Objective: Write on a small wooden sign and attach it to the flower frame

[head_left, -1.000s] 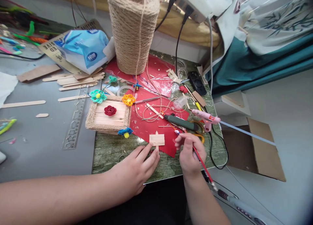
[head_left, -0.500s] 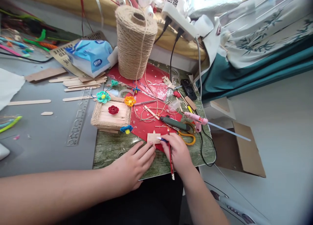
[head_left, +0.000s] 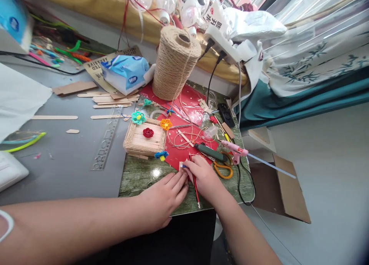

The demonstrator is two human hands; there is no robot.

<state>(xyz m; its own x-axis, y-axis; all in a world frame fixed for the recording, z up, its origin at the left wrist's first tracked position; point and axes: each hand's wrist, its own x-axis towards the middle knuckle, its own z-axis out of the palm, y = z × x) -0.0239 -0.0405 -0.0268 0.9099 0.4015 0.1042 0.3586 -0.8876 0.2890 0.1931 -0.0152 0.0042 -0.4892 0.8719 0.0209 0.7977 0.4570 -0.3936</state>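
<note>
My right hand [head_left: 203, 176] is closed around a red pencil [head_left: 196, 190], whose eraser end points down towards me. The same fingers pinch a small blue-and-white piece [head_left: 183, 165], too small to name surely, against a small pale wooden piece [head_left: 181, 164]. That wooden piece is mostly covered by my hands. My left hand [head_left: 164, 195] lies palm down with its fingers stretched out, the fingertips at the wooden piece and touching the right hand's fingers. Left of them stands a craft-stick box [head_left: 145, 138] wrapped in twine, bearing a red rose [head_left: 148, 132] and pipe-cleaner flowers.
Behind stands a big twine spool [head_left: 175, 65]. Orange-handled scissors [head_left: 223, 170], a green-handled tool [head_left: 210, 151] and a pink glue gun [head_left: 235, 149] lie right of my hands. A clear ruler [head_left: 105, 145] and several craft sticks [head_left: 112, 100] lie left, near a blue tissue pack [head_left: 125, 72].
My right hand has moved slightly left and down, closer to the left hand, and now covers most of the wooden piece. The whole view has shifted, showing more of the left side.
</note>
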